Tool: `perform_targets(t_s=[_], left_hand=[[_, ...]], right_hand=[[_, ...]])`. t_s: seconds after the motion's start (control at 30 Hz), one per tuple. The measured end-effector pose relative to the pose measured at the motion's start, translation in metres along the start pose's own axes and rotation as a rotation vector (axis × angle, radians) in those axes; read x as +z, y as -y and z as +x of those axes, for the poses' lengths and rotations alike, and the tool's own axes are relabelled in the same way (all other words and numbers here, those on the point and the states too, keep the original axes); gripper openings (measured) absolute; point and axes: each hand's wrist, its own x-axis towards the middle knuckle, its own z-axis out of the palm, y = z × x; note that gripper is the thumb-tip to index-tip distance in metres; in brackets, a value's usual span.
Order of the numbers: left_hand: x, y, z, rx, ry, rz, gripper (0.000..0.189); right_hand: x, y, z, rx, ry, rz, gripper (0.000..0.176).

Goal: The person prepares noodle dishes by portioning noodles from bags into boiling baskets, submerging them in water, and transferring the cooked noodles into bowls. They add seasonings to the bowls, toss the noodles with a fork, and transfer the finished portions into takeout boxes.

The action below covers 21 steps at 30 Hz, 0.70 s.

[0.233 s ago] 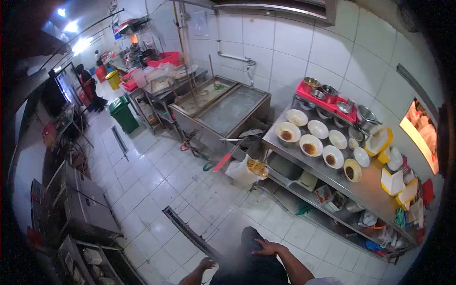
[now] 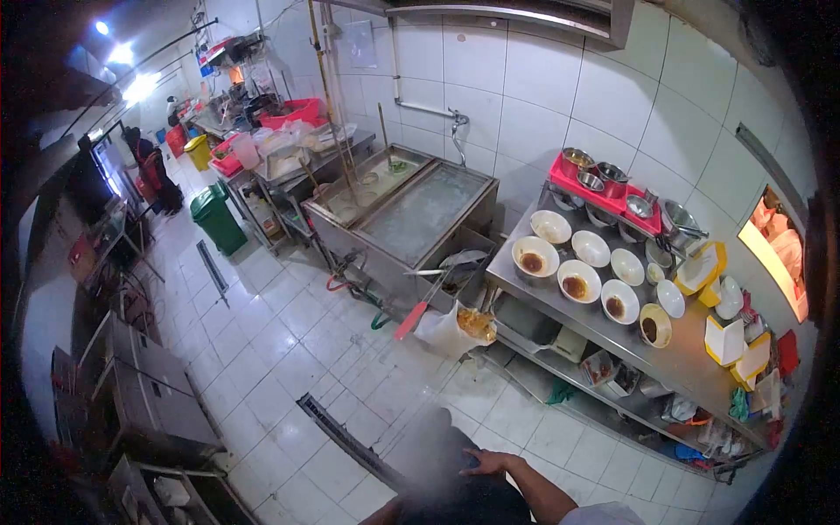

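My right hand [image 2: 490, 462] is in front of my dark clothing [image 2: 486, 500] at the bottom centre. Its fingers curl around a small dark, bluish edge that I cannot make out. My left forearm [image 2: 383, 513] shows at the bottom edge, but the hand itself is hidden behind a grey blur and the clothing. Farther off, white bowls [image 2: 577, 282] stand on a steel table [image 2: 682, 359] to the right, several with dark brown sauce in the bottom. Neither hand touches them.
A steel boiler [image 2: 429, 214] with cloudy water stands against the tiled wall. A red-handled utensil [image 2: 411, 320] juts out beside a white bag [image 2: 444, 332]. A floor drain [image 2: 346, 440] runs ahead. Further back are a green bin [image 2: 219, 219] and another person [image 2: 153, 171].
My left hand, visible earlier with its fingers bent, has gone out of sight near my clothing. My right hand stays in about the same place. The view has shifted slightly.
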Motion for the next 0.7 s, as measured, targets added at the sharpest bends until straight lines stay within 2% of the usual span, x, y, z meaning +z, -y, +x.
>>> perform_targets(t_s=[0.07,0.13,0.2,0.27,0.33,0.43,0.47,0.53,0.57,0.6,0.63,0.67,0.7], left_hand=[[-0.036,-0.007,0.000,-0.025,0.026,0.017,0.042],[-0.086,-0.010,-0.004,-0.050,0.024,0.019,0.042],[-0.138,-0.009,-0.015,-0.049,0.023,-0.034,0.042],[-0.194,-0.017,-0.034,-0.006,0.063,-0.201,0.042],[-0.242,-0.033,-0.059,0.049,0.123,-0.477,0.042],[-0.263,-0.094,-0.080,-0.098,-0.416,0.054,0.045],[-0.273,-0.108,-0.079,-0.047,-0.474,0.161,0.043],[-0.272,-0.141,-0.074,-0.070,-0.656,0.231,0.045],[-0.283,-0.138,-0.063,0.042,-0.658,0.391,0.046],[-0.299,-0.132,-0.048,0.153,-0.640,0.561,0.048],[-0.286,-0.152,-0.052,0.082,-0.681,0.404,0.036],[-0.299,-0.133,-0.011,0.145,-0.803,0.684,0.055],[-0.299,-0.153,-0.015,0.012,-0.702,0.846,0.053]], right_hand=[[-0.006,-0.001,0.022,0.005,0.018,0.071,0.104],[-0.003,-0.029,0.068,0.090,-0.014,0.083,0.097],[-0.003,-0.043,0.101,0.081,-0.044,0.177,0.091],[-0.028,-0.030,0.124,0.058,-0.074,0.268,0.085],[-0.054,-0.004,0.124,0.158,0.022,0.386,0.077],[-0.063,0.008,0.149,0.044,0.057,0.399,0.071],[-0.069,0.015,0.154,0.030,0.079,0.383,0.071],[-0.075,0.027,0.157,0.306,0.058,0.393,0.064],[-0.082,0.029,0.165,0.299,0.061,0.389,0.064],[-0.078,0.024,0.171,0.219,0.014,0.347,0.056],[-0.062,0.009,0.179,0.149,-0.041,0.314,0.048],[-0.035,-0.026,0.200,0.180,-0.083,0.592,0.044],[-0.008,-0.061,0.222,0.202,-0.139,0.895,0.039]])
